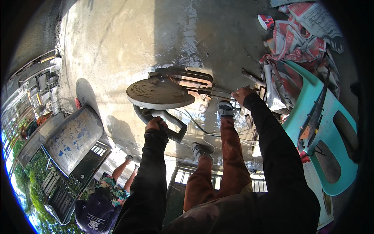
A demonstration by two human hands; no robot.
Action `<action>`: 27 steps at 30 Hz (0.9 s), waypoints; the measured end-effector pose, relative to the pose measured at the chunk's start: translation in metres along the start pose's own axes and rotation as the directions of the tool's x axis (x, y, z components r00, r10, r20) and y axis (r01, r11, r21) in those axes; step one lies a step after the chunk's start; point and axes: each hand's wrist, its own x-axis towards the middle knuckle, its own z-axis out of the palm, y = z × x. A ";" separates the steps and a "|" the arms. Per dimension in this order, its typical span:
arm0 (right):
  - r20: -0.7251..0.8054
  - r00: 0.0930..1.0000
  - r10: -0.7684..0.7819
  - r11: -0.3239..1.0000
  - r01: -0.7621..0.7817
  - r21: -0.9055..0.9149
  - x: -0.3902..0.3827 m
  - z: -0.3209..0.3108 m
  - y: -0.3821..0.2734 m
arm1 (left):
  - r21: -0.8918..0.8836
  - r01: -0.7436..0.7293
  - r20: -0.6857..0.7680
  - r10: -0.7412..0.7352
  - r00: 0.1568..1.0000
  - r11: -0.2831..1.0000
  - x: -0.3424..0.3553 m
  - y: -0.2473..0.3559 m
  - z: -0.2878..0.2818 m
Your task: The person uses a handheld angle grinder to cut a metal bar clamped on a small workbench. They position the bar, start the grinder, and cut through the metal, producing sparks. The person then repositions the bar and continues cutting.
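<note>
Left hand (157,124) is clenched on the black handle (179,135), the saw (159,94) right ahead over the floor (117,46); right hand (242,94) curls around the ends of the metal bars (219,93); crumpled newspaper (290,43) lies beyond, far right.

From the chop saw (159,93), passage lies open toward twelve o'clock; crumpled newspapers (294,43) obstruct two o'clock, a turquoise plastic chair (331,111) three.
</note>
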 end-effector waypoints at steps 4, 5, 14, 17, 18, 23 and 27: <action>-0.005 1.000 -0.015 0.999 0.015 -0.035 -0.014 -0.006 -0.007 | -0.012 0.035 -0.009 -0.035 0.999 0.999 0.000 0.001 0.001; -0.009 0.999 -0.031 0.999 0.031 -0.039 -0.017 -0.007 -0.008 | 0.000 0.029 -0.011 -0.029 1.000 1.000 0.000 0.002 0.000; -0.036 0.995 -0.096 0.990 0.091 -0.111 -0.006 0.003 -0.014 | 0.040 0.001 0.017 -0.001 1.000 0.999 -0.001 0.001 0.000; -0.054 0.992 -0.114 0.986 0.106 -0.125 -0.008 0.001 -0.011 | 0.039 0.009 -0.005 -0.008 1.000 0.999 -0.001 0.000 0.001; -0.063 0.989 -0.132 0.984 0.123 -0.129 -0.011 -0.001 -0.010 | 0.026 0.021 0.002 -0.021 1.000 0.999 0.000 0.001 0.001; -0.069 0.987 -0.144 0.975 0.129 -0.183 -0.029 -0.011 -0.003 | 0.035 0.013 0.007 -0.013 1.000 0.999 0.000 0.000 0.001; -0.060 0.987 -0.152 0.972 0.138 -0.192 -0.027 -0.012 -0.003 | 0.034 0.029 0.011 -0.030 0.999 0.999 -0.001 0.000 0.002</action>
